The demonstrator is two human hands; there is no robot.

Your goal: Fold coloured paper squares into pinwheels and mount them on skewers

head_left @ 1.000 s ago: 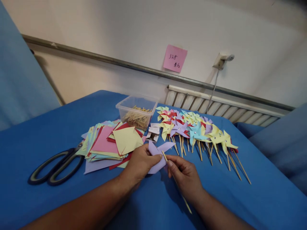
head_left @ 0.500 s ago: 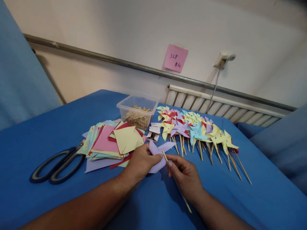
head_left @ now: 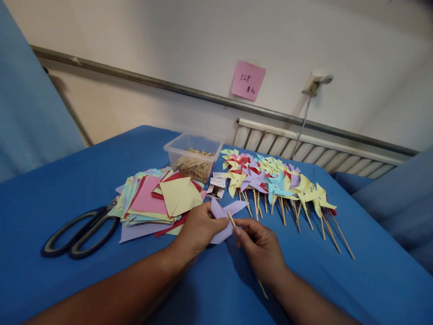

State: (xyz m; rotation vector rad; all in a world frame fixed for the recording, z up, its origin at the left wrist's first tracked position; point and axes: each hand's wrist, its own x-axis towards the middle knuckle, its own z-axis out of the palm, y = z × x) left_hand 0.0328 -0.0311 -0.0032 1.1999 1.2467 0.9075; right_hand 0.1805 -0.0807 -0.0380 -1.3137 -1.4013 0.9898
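Note:
My left hand (head_left: 203, 226) is closed on a purple paper pinwheel (head_left: 220, 235), its thumb pressed near the middle of the folded paper. In my right hand (head_left: 262, 243) a thin wooden stick (head_left: 232, 220) is pinched between thumb and fingers. The stick's upper end lies against the pinwheel's centre, and its lower end comes out below my right hand. Whether a pin joins the two is hidden by my fingers. Just beyond the pinwheel stands a small open box (head_left: 216, 187).
Left of my hands lies a pile of coloured paper squares (head_left: 152, 196), with large scissors (head_left: 81, 232) beside it. A clear plastic box (head_left: 194, 158) of sticks stands behind. Finished pinwheels (head_left: 277, 185) lie at the right on the blue cloth (head_left: 111, 289).
The lower end of the stick has shifted slightly to the left. Both hands keep nearly the same place and grip.

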